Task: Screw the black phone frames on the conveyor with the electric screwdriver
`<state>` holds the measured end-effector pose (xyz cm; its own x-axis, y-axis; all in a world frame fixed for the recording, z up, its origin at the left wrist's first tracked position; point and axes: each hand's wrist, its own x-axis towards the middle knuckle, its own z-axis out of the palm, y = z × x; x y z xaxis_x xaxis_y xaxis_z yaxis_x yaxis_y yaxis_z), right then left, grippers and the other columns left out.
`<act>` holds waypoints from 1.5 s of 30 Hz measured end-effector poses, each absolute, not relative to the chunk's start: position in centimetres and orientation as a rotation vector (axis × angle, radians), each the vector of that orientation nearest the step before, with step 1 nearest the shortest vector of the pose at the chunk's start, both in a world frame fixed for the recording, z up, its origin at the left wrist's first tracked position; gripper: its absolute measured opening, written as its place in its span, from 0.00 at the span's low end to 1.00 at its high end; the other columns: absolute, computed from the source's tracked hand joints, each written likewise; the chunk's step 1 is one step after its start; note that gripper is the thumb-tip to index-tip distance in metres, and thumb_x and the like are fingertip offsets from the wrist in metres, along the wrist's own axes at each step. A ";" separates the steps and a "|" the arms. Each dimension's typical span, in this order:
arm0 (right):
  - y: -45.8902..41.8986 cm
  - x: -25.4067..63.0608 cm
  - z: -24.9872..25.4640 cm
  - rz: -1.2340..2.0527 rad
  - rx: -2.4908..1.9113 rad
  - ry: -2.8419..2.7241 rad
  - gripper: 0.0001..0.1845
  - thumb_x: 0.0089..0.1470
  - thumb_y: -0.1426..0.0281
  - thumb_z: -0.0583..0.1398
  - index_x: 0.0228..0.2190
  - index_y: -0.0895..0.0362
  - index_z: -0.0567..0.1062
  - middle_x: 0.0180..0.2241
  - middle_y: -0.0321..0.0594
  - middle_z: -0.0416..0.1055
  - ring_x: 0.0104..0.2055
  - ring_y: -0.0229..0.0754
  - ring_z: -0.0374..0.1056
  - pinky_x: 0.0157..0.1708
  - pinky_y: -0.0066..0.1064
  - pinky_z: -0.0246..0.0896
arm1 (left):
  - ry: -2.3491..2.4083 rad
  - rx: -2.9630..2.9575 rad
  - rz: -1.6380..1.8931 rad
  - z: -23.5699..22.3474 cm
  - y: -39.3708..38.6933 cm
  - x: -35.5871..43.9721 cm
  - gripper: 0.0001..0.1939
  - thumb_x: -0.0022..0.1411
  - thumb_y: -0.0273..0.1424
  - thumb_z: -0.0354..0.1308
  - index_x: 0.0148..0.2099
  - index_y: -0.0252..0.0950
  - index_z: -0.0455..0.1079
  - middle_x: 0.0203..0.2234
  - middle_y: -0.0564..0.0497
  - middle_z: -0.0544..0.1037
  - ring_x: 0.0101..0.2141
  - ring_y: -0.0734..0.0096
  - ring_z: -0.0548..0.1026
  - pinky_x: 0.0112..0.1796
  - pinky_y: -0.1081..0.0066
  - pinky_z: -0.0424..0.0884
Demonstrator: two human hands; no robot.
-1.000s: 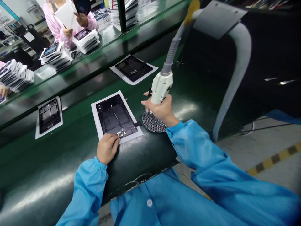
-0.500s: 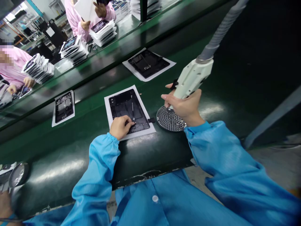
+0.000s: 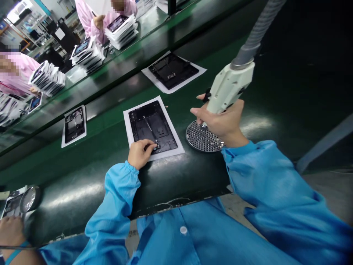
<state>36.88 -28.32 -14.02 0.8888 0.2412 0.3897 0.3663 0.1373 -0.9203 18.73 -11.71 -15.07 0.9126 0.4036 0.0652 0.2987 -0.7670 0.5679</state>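
My left hand rests at the lower edge of a black tablet housing lying on a white sheet. Its thumb and finger are pinched together beside the lower end of a thin grey flex cable inside the housing. What they pinch is too small to make out. My right hand is wrapped round a pale electric screwdriver fixed to a grey corrugated hose. The screwdriver points down over a round metal screw plate full of small holes. Its tip is partly hidden by my fingers.
Another tablet housing lies behind on its sheet, and a smaller one to the left. Across the green bench stand stacks of sheeted housings before people in pink. At lower left is a co-worker's hand near a round dish.
The flex cable now shows as a longer slanting line in the housing. A dark tab at the housing's right edge is gone from view. My right hand keeps its grip on the screwdriver.
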 end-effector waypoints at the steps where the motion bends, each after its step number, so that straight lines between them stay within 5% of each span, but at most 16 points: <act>1: -28.4 36.9 -14.0 -0.092 -1.445 -0.519 0.11 0.38 0.73 0.69 0.28 0.57 0.75 0.12 0.32 0.65 0.16 0.36 0.62 0.25 0.36 0.64 | 0.488 2.521 0.202 -15.3 -11.9 18.6 0.04 0.59 0.29 0.61 0.34 0.36 0.77 0.24 0.54 0.78 0.24 0.75 0.72 0.30 0.74 0.67; 9: -29.3 37.1 -13.2 0.023 -1.349 -0.599 0.20 0.44 0.60 0.67 0.38 0.58 0.76 0.15 0.32 0.67 0.14 0.35 0.63 0.16 0.31 0.59 | 0.443 2.618 0.148 -16.3 -11.9 18.7 0.03 0.58 0.30 0.63 0.33 0.36 0.76 0.31 0.49 0.75 0.33 0.69 0.73 0.35 0.70 0.69; 13: -29.4 37.4 -12.5 -0.029 -1.415 -0.637 0.15 0.43 0.68 0.68 0.35 0.58 0.77 0.26 0.41 0.76 0.29 0.42 0.74 0.34 0.37 0.72 | 0.483 2.639 0.139 -16.5 -12.0 19.0 0.05 0.57 0.32 0.63 0.31 0.37 0.75 0.30 0.50 0.74 0.32 0.69 0.72 0.35 0.69 0.68; 16: -29.0 37.2 -11.7 0.022 -1.349 -0.682 0.15 0.39 0.72 0.70 0.33 0.59 0.78 0.35 0.44 0.78 0.39 0.46 0.76 0.44 0.43 0.72 | 0.471 2.672 0.145 -16.7 -12.1 18.9 0.07 0.58 0.33 0.63 0.30 0.37 0.74 0.29 0.51 0.74 0.33 0.68 0.71 0.35 0.68 0.68; 23: -28.5 35.4 -8.9 0.347 -1.188 -0.646 0.27 0.32 0.69 0.72 0.39 0.57 0.75 0.23 0.40 0.77 0.24 0.45 0.74 0.26 0.38 0.73 | 0.215 2.853 0.237 -17.3 -12.0 16.7 0.13 0.66 0.36 0.52 0.38 0.36 0.76 0.34 0.47 0.75 0.37 0.65 0.70 0.37 0.67 0.68; 28: -27.8 33.9 -8.9 0.426 -1.285 -0.726 0.19 0.35 0.68 0.71 0.33 0.58 0.75 0.14 0.31 0.68 0.14 0.35 0.64 0.16 0.28 0.61 | -0.037 3.026 0.179 -17.1 -11.9 16.1 0.14 0.68 0.32 0.48 0.43 0.38 0.76 0.37 0.45 0.74 0.37 0.65 0.68 0.34 0.65 0.65; 32: -25.6 32.0 -10.5 0.457 -1.265 -0.672 0.16 0.34 0.68 0.72 0.24 0.57 0.72 0.12 0.28 0.65 0.12 0.33 0.61 0.14 0.27 0.58 | -0.013 3.018 0.218 -17.7 -12.5 17.5 0.13 0.67 0.30 0.49 0.43 0.38 0.76 0.39 0.44 0.74 0.41 0.62 0.69 0.37 0.63 0.64; 38: -22.9 30.2 -13.1 0.338 -1.260 -0.662 0.10 0.41 0.69 0.67 0.29 0.54 0.72 0.14 0.27 0.66 0.15 0.34 0.62 0.20 0.30 0.63 | 0.042 2.921 0.414 -18.9 -12.9 18.3 0.12 0.67 0.32 0.51 0.44 0.41 0.76 0.46 0.46 0.73 0.55 0.57 0.64 0.55 0.50 0.56; 45: -22.5 29.8 -14.1 0.338 -1.334 -0.665 0.10 0.41 0.71 0.65 0.30 0.55 0.72 0.14 0.27 0.66 0.16 0.34 0.63 0.23 0.32 0.65 | 0.038 2.892 0.300 -18.7 -12.9 18.5 0.13 0.66 0.29 0.51 0.47 0.41 0.75 0.46 0.45 0.73 0.56 0.57 0.64 0.58 0.47 0.54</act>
